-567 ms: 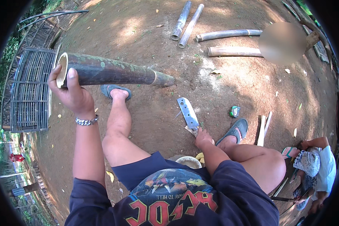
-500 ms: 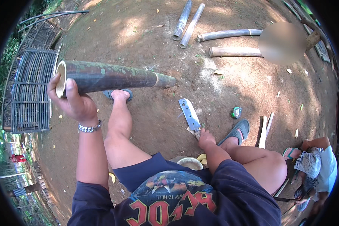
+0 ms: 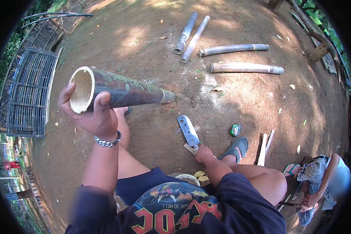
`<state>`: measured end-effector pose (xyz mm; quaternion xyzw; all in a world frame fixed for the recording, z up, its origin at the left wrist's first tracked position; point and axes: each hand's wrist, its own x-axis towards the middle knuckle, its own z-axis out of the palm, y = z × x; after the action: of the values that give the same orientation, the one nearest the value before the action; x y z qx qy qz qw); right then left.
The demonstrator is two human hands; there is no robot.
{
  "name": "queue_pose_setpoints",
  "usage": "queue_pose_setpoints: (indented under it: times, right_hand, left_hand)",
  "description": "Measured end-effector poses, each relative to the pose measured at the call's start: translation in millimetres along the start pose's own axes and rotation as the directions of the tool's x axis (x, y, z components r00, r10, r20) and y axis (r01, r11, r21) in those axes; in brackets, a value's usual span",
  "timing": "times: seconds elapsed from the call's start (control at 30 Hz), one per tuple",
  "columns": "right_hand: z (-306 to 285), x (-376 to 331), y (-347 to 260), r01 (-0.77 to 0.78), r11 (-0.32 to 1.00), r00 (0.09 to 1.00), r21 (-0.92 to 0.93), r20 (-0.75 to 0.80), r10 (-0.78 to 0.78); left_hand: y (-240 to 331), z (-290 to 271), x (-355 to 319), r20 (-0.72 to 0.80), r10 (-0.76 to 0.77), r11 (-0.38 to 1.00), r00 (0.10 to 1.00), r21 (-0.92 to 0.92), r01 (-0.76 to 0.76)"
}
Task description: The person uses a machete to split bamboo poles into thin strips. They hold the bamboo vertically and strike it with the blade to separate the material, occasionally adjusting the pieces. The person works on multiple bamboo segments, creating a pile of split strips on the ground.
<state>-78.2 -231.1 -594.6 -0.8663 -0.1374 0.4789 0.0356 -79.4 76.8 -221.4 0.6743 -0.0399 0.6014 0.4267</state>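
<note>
In the head view, the left forearm is raised, and the left hand [image 3: 99, 121] is clamped from below on the open end of a bamboo tube [image 3: 132, 91], which points away over the dirt [image 3: 152, 128]. Whether its far end touches is unclear. The right hand [image 3: 204, 154], held low, is wrapped round a cleaver [image 3: 188, 130], covering most of its handle. The shirt [image 3: 175, 202] partly hides a bowl [image 3: 188, 179]; the left sleeve [image 3: 91, 206] is blurred.

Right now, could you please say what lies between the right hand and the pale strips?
In the head view, the sandalled right foot lies between the right hand and the pale strips.
</note>
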Motion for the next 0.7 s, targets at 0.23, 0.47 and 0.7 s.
queue_pose_setpoints:
  times: [0.23, 0.47, 0.7]
  right_hand:
    - [-47, -37, 6, 0.133, 0.934, 0.982, 0.333, -0.17, -0.08]
    - [-120, -93, 20, 0.27, 0.244, 0.963, 0.932, -0.267, -0.046]
    - [-197, -211, 32, 0.535, 0.022, 0.839, 0.845, -0.528, -0.129]
  left_hand:
    - [15, 35, 26, 0.017, 0.112, 0.992, 0.994, -0.064, -0.111]
    - [31, 81, 21, 0.082, 0.093, 0.984, 0.992, -0.16, -0.079]
    - [24, 116, 5, 0.125, 0.032, 0.984, 0.992, -0.175, -0.009]
